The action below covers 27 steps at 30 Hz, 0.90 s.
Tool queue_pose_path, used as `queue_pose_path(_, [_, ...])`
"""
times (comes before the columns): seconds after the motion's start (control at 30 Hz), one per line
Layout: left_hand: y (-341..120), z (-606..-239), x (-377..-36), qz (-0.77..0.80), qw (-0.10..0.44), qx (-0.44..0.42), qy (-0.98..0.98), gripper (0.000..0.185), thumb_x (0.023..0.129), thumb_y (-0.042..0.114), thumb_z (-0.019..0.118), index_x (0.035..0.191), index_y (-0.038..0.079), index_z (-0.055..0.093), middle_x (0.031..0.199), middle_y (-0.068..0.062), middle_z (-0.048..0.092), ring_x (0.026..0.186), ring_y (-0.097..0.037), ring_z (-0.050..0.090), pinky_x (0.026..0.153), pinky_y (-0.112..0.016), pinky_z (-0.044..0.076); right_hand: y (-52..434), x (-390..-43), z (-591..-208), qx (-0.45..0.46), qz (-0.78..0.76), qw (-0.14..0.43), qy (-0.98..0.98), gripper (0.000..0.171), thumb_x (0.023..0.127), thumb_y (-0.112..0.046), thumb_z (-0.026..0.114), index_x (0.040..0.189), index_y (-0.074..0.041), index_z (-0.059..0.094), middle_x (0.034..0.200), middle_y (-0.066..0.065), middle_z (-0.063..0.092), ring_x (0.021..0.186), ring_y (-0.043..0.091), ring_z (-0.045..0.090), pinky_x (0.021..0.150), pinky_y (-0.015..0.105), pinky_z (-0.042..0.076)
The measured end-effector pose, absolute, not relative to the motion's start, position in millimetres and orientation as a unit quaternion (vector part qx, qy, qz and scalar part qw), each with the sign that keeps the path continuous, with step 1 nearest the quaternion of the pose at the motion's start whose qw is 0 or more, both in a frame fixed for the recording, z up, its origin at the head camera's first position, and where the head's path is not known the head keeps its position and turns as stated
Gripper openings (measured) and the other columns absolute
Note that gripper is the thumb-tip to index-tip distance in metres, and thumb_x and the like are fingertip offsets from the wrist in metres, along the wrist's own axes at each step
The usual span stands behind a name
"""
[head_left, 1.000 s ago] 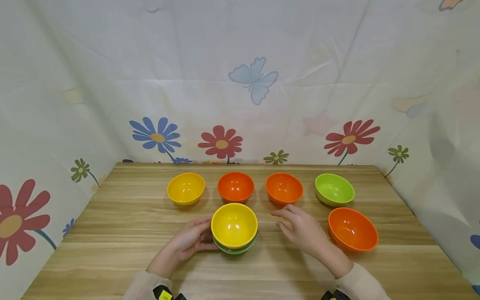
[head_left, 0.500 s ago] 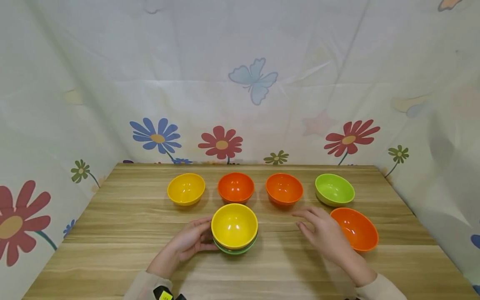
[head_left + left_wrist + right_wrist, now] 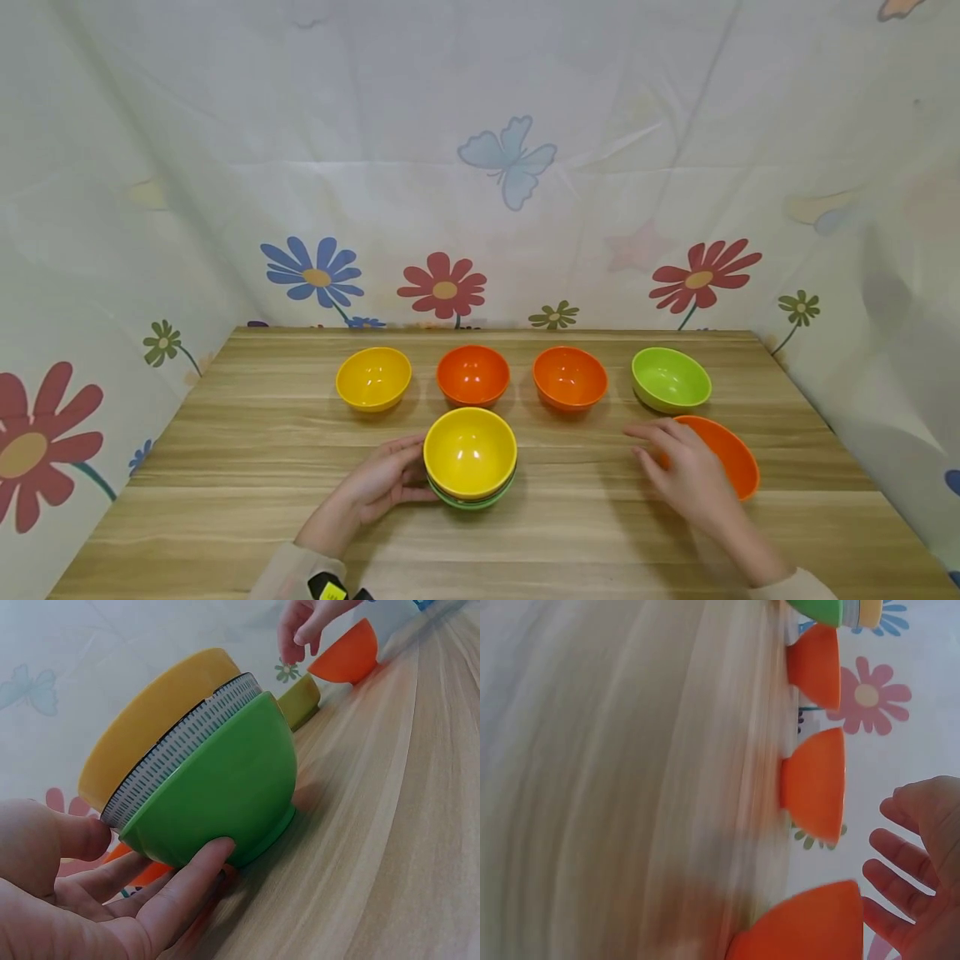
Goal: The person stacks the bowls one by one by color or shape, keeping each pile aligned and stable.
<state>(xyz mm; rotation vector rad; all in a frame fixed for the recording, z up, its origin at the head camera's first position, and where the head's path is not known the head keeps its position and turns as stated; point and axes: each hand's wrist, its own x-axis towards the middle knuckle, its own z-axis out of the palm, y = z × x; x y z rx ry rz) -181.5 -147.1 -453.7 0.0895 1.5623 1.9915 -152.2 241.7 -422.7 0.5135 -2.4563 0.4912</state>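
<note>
In the head view, a stack of bowls stands near the middle of the table: a yellow bowl (image 3: pixel 470 450) on top, a dark-rimmed patterned bowl (image 3: pixel 187 735) in the middle, a green bowl (image 3: pixel 232 780) at the bottom. My left hand (image 3: pixel 386 479) holds this stack from its left side, digits against the rim and the green wall. My right hand (image 3: pixel 686 475), fingers loosely bent and holding nothing, is over the left part of an orange bowl (image 3: pixel 731 458), which it partly hides. Whether it touches that bowl cannot be told.
Along the back of the wooden table (image 3: pixel 225 467) stand a yellow bowl (image 3: pixel 373 379), a red-orange bowl (image 3: pixel 472 375), an orange bowl (image 3: pixel 570 379) and a lime green bowl (image 3: pixel 671 379). A flower-printed cloth (image 3: pixel 375 192) hangs behind and at both sides.
My right hand has moved rightward, away from the stack, to the orange bowl at the right. The left hand and the stacked bowls have stayed in place.
</note>
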Motion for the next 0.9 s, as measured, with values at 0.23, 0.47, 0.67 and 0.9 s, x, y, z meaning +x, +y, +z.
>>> queue_pose_path(0.23, [-147.3, -454.2, -181.8, 0.748, 0.301, 0.035, 0.59, 0.049, 0.1, 0.027, 0.038, 0.141, 0.001, 0.032, 0.133, -0.019, 0.049, 0.11, -0.023, 0.057, 0.088, -0.048, 0.049, 255.3, -150.8, -425.8, 0.196, 0.175, 0.304, -0.916, 0.031, 0.069, -0.002, 0.073, 0.099, -0.009, 0.069, 0.099, 0.003, 0.064, 0.091, 0.022, 0.058, 0.078, 0.034, 0.043])
queue_pose_path(0.47, [-146.8, -454.3, -181.9, 0.748, 0.302, 0.037, 0.589, 0.049, 0.1, 0.026, 0.038, 0.141, 0.0, 0.032, 0.133, -0.018, 0.049, 0.109, -0.023, 0.057, 0.088, -0.048, 0.049, 271.1, -149.6, -423.6, 0.179, 0.173, 0.312, -0.917, 0.032, 0.068, -0.001, 0.072, 0.099, -0.007, 0.068, 0.099, 0.009, 0.064, 0.093, 0.028, 0.058, 0.079, 0.039, 0.044])
queue_pose_path(0.67, [-147.2, -453.1, -181.8, 0.749, 0.304, 0.035, 0.587, 0.049, 0.1, 0.027, 0.038, 0.141, 0.001, 0.032, 0.134, -0.018, 0.048, 0.11, -0.023, 0.057, 0.088, -0.048, 0.049, 283.9, -150.0, -423.4, 0.154, 0.173, 0.284, -0.93, 0.033, 0.069, 0.0, 0.071, 0.102, -0.002, 0.065, 0.103, 0.015, 0.063, 0.091, 0.036, 0.057, 0.077, 0.052, 0.046])
queue_pose_path(0.9, [-147.6, -453.3, -181.5, 0.751, 0.306, 0.029, 0.585, 0.05, 0.099, 0.028, 0.04, 0.141, 0.001, 0.033, 0.133, -0.018, 0.049, 0.109, -0.023, 0.057, 0.088, -0.048, 0.049, 293.9, -153.4, -423.9, 0.134, 0.163, 0.265, -0.941, 0.039, 0.071, -0.003, 0.072, 0.109, 0.0, 0.063, 0.105, 0.021, 0.062, 0.092, 0.041, 0.058, 0.076, 0.057, 0.046])
